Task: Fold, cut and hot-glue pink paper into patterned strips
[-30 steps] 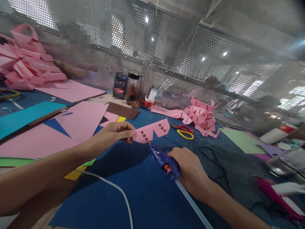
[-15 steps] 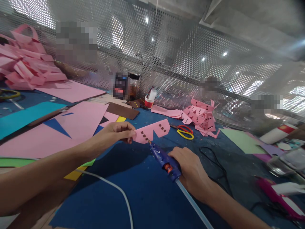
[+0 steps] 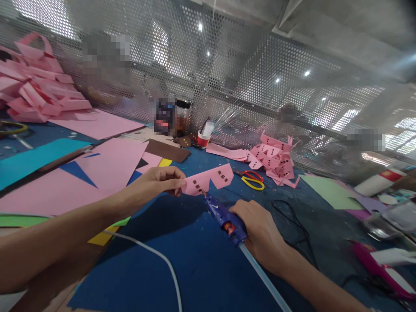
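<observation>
Between the thumb and fingers of my left hand (image 3: 164,181) is the left end of a pink paper strip (image 3: 203,180). The strip has a V-shaped notch in its lower edge and small brown squares on both halves. My right hand (image 3: 256,225) is wrapped round a blue glue gun (image 3: 225,219), with a long clear glue stick (image 3: 264,277) coming out of its back. The gun's tip is at the strip's lower left edge, close to the brown squares; whether it touches is too small to tell.
Red and yellow scissors (image 3: 253,180) lie beyond the strip, near a heap of dotted pink pieces (image 3: 273,158). Pink sheets (image 3: 107,173) cover the left side. A red and white cup (image 3: 203,139) stands behind. A magenta tool (image 3: 380,268) lies at right, a white cord (image 3: 162,256) in front.
The pink strip has shifted very slightly to the right in my left hand. The glue gun and my right hand look almost unmoved.
</observation>
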The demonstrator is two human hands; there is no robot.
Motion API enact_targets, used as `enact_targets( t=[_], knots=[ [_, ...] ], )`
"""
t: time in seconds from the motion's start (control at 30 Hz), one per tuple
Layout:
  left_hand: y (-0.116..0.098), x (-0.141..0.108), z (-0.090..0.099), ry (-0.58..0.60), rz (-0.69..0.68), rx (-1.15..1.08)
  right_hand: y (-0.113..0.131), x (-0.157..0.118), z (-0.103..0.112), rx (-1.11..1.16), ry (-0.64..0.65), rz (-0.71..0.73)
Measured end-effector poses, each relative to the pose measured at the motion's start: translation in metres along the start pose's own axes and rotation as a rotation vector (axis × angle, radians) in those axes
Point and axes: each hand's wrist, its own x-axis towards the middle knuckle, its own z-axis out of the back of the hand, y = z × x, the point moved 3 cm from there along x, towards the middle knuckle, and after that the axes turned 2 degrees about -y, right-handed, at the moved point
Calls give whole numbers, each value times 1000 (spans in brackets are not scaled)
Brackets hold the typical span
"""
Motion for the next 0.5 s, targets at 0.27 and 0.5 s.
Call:
enact_targets(
  t=[0.27, 0.5],
  knots=[
    [2, 0, 1, 8, 1, -4, 0, 0, -1, 4, 24, -12],
    [9, 4, 4, 1, -21, -4, 1, 0, 1, 11, -8, 14]
  ],
)
